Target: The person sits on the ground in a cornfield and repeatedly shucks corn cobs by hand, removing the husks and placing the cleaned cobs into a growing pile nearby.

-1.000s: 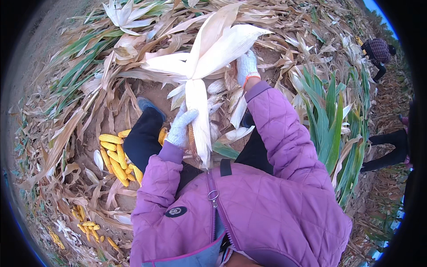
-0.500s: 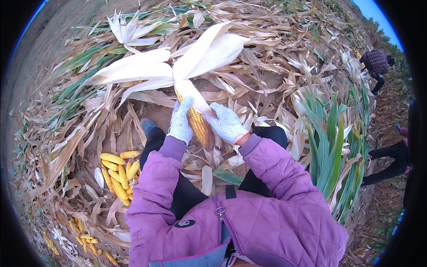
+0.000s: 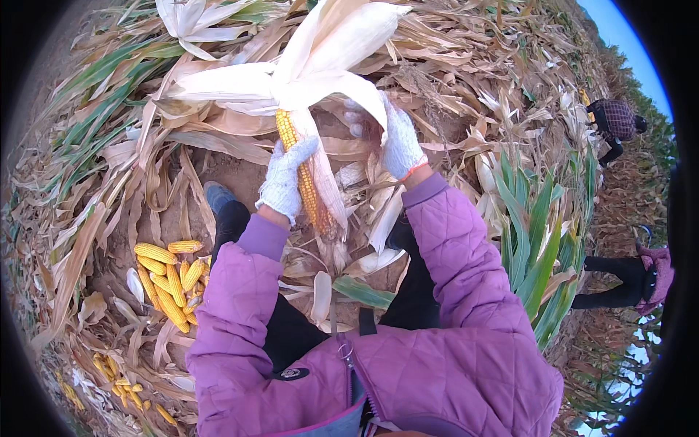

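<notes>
An ear of corn hangs in front of me, its yellow kernels bare along the left side. My left hand, in a white knit glove, is closed around the ear's middle. Pale husk leaves spread out from its far end, and one strip of husk still covers the right side. Brown silk shows at the near tip. My right hand, gloved too, is closed on the end of a husk leaf that arches from the ear; its fingertips are partly hidden.
A pile of husked corn ears lies on the ground at my left, with smaller heaps nearer. Dry stalks and leaves cover much of the soil. Green leaves stand at the right; beyond are a bent person and another person.
My right hand has moved away from the ear, up and right, drawing a husk leaf outward. The left hand keeps hold of the ear, and more of its kernels show.
</notes>
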